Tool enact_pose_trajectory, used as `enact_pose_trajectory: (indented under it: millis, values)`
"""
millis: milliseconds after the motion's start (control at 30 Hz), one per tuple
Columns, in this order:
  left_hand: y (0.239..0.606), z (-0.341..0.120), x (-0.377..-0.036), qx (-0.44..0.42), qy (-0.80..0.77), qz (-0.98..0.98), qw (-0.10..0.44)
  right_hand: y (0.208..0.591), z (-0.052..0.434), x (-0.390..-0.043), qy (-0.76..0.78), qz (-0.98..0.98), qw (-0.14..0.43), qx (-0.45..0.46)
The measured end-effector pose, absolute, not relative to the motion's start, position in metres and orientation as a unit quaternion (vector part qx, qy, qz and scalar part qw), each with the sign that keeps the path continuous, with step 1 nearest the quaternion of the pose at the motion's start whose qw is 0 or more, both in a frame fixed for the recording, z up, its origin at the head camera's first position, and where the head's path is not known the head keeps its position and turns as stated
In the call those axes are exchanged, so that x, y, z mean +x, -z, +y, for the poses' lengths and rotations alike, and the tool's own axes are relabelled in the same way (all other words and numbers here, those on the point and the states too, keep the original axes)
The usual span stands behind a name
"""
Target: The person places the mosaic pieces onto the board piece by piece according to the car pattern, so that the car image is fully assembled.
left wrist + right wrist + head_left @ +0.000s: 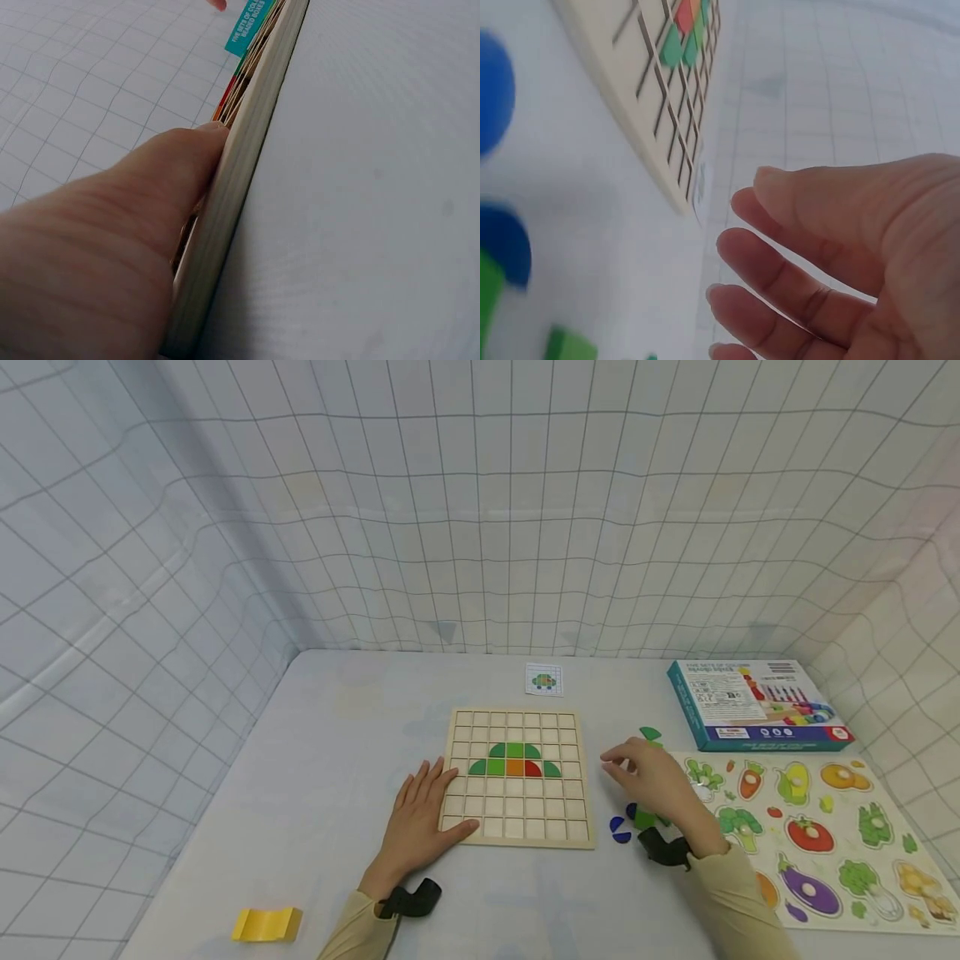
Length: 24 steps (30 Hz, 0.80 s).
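A pale grey-white surface (322, 752) carries everything. Near its middle lies a wooden grid board (517, 810), holding a low row of green, orange and red pieces. Just behind the board lies a small pattern card (543, 680). To the right of the board, loose pieces lie on the surface: a green one (649, 733) farther back, and blue (619, 831) and green ones (643, 817) nearer the front. Farther right lies a vegetable puzzle board (825, 835), with a teal box (757, 703) behind it. A yellow block (267, 924) lies well apart at the front left. The left hand (423, 818) rests flat partly on the surface, at the grid board's left edge.
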<state>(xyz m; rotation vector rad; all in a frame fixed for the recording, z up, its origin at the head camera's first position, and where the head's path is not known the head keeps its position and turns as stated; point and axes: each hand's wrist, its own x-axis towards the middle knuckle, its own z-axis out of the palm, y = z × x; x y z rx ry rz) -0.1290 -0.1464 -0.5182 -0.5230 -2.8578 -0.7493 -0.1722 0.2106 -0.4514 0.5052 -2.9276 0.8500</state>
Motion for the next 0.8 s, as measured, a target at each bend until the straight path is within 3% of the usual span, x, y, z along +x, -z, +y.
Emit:
enact_pose_trajectory:
  millis: [200, 500, 800]
  values:
    - [0.518, -0.147, -0.129, -0.173, 0.253, -0.949, 0.074, 0.44, 0.242, -0.165, -0.282, -0.95, 0.031, 0.128]
    - [0.517, -0.147, -0.129, -0.172, 0.251, -0.95, 0.069, 0.441, 0.265, -0.148, -0.272, -0.955, -0.07, 0.093]
    - [0.516, -0.145, -0.128, -0.171, 0.248, -0.952, 0.064, 0.448, 0.275, -0.138, -0.264, -0.954, -0.117, 0.086]
